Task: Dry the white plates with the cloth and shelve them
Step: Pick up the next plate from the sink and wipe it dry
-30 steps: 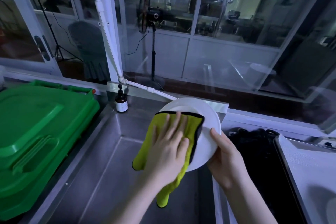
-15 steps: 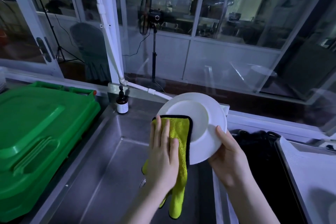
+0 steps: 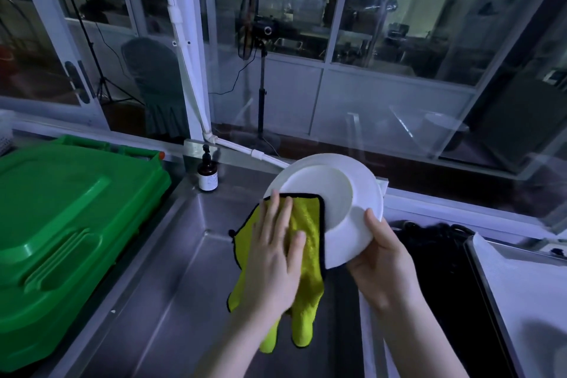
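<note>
Pressure and grip decided a clean wipe

The white plate [image 3: 337,193] stood tilted on edge above the steel sink [image 3: 171,270], at about one o'clock from the middle of the view, its face turned toward the person. The right hand [image 3: 383,261] gripped it at its five-o'clock rim, thumb curled over the front. The fingers behind were hidden, so how they lay could not be told. The left hand [image 3: 273,255] lay open, fingers straight and slightly spread, pressing the yellow cloth [image 3: 306,242] against the plate's lower left, roughly seven to nine o'clock on its face. The cloth's loose end hung below the palm toward six o'clock.

The step in hand looked to be wiping the front face, and the well from twelve to three o'clock was bare of cloth. Doing it well probably called for sweeping the flat palm round the well and out over the rim, with the right hand shifting its hold so the patch under the thumb got dried too. The back likely needed a pass before shelving. A damp glaze could slip in a one-handed grip, so the cloth's push wanted meeting squarely from behind. A green lid [image 3: 61,224] at nine o'clock and a brown bottle [image 3: 208,178] at eleven stood well apart from the work.
</note>
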`<action>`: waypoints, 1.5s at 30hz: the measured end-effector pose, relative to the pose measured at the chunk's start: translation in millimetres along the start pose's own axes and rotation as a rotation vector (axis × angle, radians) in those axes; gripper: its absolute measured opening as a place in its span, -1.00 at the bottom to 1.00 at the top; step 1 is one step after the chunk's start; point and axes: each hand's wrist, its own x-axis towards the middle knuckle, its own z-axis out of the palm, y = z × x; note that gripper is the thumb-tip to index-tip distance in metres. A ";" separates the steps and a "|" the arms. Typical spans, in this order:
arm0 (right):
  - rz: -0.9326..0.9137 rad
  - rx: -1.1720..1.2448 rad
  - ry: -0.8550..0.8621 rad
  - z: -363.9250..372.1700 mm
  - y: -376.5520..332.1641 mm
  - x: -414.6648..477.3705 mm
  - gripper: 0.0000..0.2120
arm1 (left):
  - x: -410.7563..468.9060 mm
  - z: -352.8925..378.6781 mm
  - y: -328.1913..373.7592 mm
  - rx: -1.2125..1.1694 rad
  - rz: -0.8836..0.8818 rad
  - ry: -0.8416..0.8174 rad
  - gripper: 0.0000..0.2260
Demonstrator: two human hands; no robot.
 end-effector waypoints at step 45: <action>0.054 -0.221 -0.082 0.5 1.4 -10.4 -0.62 | 5.5 -11.5 -3.4 0.125 0.359 -0.338 -0.49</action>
